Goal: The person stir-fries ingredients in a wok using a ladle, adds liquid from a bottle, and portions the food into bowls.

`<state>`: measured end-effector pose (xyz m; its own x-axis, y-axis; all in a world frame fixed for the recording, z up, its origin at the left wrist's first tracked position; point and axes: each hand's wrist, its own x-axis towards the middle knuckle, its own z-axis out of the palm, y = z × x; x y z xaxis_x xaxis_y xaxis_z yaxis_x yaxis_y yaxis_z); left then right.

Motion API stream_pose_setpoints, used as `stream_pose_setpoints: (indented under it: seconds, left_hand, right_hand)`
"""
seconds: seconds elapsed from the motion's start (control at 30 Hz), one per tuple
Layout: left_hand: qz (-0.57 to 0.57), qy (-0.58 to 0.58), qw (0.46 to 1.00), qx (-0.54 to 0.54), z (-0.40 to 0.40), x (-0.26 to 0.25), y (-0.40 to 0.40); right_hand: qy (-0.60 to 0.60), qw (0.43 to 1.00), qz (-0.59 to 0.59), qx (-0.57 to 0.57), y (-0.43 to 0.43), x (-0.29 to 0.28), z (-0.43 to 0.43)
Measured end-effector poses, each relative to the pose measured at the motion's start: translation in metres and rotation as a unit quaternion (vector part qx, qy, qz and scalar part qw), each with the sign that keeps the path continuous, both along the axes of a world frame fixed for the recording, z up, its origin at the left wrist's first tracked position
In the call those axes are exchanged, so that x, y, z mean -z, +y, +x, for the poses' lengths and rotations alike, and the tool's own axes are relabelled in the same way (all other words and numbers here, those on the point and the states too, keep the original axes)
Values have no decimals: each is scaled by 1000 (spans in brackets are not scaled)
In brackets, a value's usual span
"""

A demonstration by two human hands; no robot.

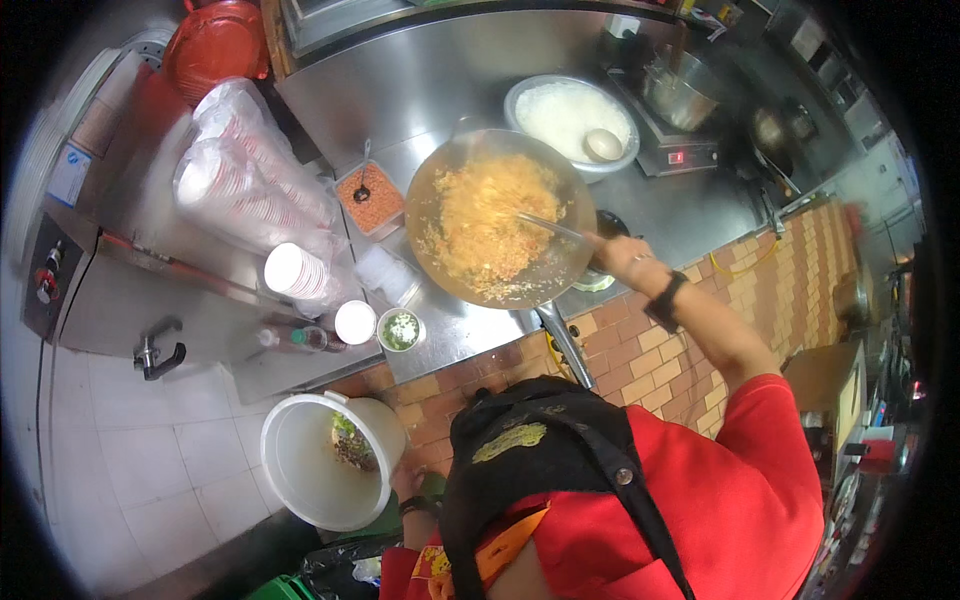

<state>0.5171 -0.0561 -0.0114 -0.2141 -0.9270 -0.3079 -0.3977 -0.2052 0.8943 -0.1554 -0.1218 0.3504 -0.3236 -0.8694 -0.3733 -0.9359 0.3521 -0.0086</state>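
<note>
My right hand (622,259) grips the handle of a metal utensil (551,225), whose far end is in the orange-yellow food (495,217), seemingly rice, in a large wok (574,277). The food looks blurred. The wok's metal handle (564,345) points toward me. Low at my other side, my left hand (409,480) is at the rim of a tilted white bucket (300,457), with its fingers partly hidden. Green and dark scraps (352,442) lie inside the bucket.
Left of the wok stand a container of orange-red bits (375,202) with a spoon, stacked paper cups (296,271) and a cup of chopped greens (400,331). Behind are a bowl of white food (574,116) and an electric cooktop (675,154). A faucet (159,352) projects at left.
</note>
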Motion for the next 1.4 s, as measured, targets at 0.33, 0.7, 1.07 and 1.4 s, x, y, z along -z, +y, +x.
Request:
stream_pose_setpoints:
  seconds: [0.33, 0.7, 1.07, 1.4]
  left_hand:
    - [229, 101, 950, -185, -80, -54, -70]
    - [252, 57, 946, 196, -354, -24, -132]
    - [312, 18, 911, 269, -500, 81, -36]
    - [265, 218, 931, 123, -456, 70, -56]
  right_hand:
    - [-50, 997, 53, -10, 4, -8, 18]
    - [302, 941, 87, -126, -52, -143, -83]
    - [221, 949, 89, -205, -54, -177, -66]
    - [57, 970, 35, -232, -76, -117, -5]
